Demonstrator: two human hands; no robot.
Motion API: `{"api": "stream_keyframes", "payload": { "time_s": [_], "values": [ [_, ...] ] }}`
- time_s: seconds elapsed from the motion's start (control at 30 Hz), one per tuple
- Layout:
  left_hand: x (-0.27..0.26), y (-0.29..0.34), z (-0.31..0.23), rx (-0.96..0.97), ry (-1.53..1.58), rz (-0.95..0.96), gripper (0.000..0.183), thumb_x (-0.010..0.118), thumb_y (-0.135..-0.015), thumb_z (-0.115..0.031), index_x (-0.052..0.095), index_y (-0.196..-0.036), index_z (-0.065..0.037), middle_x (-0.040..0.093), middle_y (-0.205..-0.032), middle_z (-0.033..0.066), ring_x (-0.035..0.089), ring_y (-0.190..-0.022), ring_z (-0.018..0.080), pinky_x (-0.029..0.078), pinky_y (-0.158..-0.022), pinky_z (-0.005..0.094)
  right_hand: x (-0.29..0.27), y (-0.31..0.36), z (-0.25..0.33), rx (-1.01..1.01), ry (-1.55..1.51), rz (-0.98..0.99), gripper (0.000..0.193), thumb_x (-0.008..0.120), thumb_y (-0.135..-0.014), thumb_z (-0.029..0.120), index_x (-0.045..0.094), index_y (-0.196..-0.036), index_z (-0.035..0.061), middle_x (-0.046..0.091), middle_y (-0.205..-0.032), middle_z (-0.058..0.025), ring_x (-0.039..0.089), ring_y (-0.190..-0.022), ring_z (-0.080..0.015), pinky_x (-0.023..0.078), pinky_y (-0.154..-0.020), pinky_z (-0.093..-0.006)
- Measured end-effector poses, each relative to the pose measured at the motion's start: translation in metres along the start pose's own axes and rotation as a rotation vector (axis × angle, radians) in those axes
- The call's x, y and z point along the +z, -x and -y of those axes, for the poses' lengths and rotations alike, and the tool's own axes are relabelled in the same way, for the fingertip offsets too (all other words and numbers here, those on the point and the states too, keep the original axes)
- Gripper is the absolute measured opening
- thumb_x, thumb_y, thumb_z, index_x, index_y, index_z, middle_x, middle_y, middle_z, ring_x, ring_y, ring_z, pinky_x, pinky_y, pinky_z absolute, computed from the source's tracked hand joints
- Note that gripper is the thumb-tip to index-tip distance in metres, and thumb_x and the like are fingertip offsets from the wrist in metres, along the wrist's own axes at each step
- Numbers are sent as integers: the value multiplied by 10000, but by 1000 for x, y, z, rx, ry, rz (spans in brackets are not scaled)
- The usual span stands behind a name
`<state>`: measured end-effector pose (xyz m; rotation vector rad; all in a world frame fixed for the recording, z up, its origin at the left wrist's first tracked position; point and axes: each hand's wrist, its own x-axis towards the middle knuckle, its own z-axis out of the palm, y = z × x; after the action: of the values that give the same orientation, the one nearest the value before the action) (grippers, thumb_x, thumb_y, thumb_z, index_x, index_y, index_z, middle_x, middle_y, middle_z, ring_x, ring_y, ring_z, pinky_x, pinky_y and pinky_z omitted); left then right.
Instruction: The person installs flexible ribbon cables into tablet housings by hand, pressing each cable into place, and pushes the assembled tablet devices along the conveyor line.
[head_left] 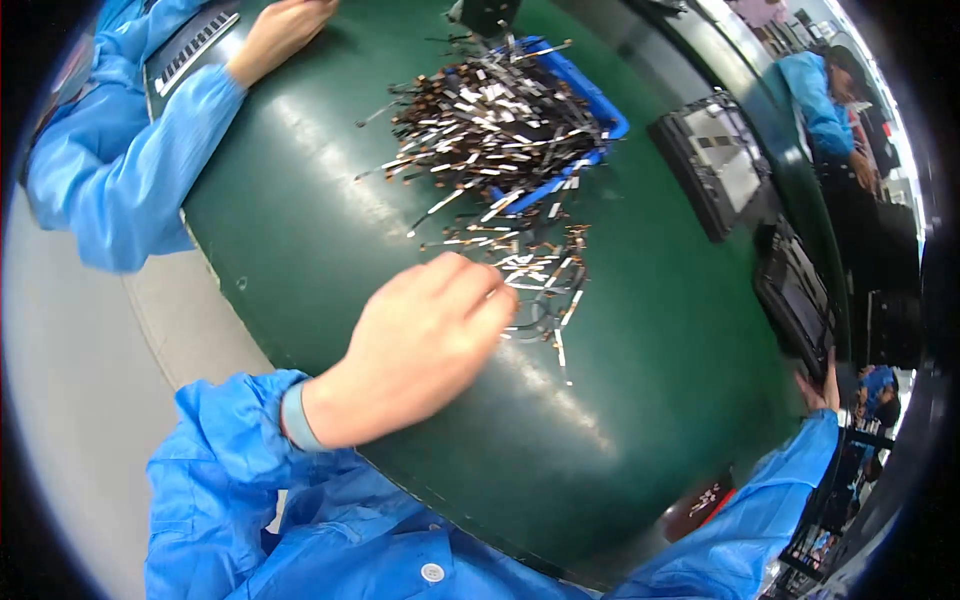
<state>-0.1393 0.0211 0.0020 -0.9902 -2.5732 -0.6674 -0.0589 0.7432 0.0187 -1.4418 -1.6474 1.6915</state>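
Note:
My left hand (415, 345), with a pale blue band at the wrist, reaches over the green table. Its fingers are curled together at a small loose group of thin flex cables (535, 270). Whatever lies between the fingertips is hidden. At the far right, my right hand (822, 390) grips the near end of a black rectangular tray-like frame (797, 290). The fingers on its far side are out of sight. Beyond my left hand, a big heap of black flex cables (490, 115) with white and copper-coloured parts overflows a blue bin (580, 80).
A second black frame (715, 160) with a pale inside lies at the table's right edge. A dark red item (697, 508) sits by my right sleeve. Across the left corner rests another person's hand (285, 38), near a white slotted strip (197, 52). More people sit at the far right.

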Motion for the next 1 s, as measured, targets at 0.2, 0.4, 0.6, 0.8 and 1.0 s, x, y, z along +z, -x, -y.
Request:
{"api": "stream_keyframes", "payload": {
  "time_s": [0.2, 0.4, 0.6, 0.8, 1.0],
  "values": [
    [11, -2, 10, 59, 14, 17, 258, 759, -707, -130, 656, -934, -65, 606, -910, 45, 588, -827, 210, 517, -707, 328, 26, 46, 41, -248, -484, 106, 347, 739, -868, 240, 637, -1131, 38, 678, -1114, -85, 649, -1014, -226, 553, -885, -386],
    [24, 0, 15, 137, -31, -64, 138, 720, -731, -126, 647, -839, -83, 592, -869, 23, 581, -808, 202, 512, -687, 336, 38, 165, 21, -266, -182, 419, 268, 612, -960, 254, 629, -1137, 54, 681, -1076, -58, 648, -961, -156, 538, -828, -326],
    [27, 0, 21, 308, -135, -127, 52, 602, -726, -112, 574, -769, -100, 547, -776, 27, 566, -788, 187, 485, -703, 314, 93, 266, -58, -250, 213, 727, 208, 619, -947, 162, 611, -1114, 39, 659, -986, -19, 614, -879, -100, 509, -767, -271],
    [16, -15, 7, 530, -176, -214, 94, 617, -710, -120, 593, -794, -87, 525, -717, 9, 560, -711, 159, 481, -620, 288, 139, 286, -89, -491, 497, 560, 269, 691, -894, 218, 678, -1063, 8, 691, -908, -31, 614, -808, -90, 502, -744, -255],
    [-14, -26, -28, 879, -193, -456, 154, 653, -696, -126, 654, -843, -81, 630, -820, -16, 531, -654, 74, 366, -488, 217, 149, 343, -93, -722, 505, 408, 305, 590, -957, 258, 673, -1080, -9, 713, -934, -127, 688, -836, -193, 540, -754, -300]
  ]
}}
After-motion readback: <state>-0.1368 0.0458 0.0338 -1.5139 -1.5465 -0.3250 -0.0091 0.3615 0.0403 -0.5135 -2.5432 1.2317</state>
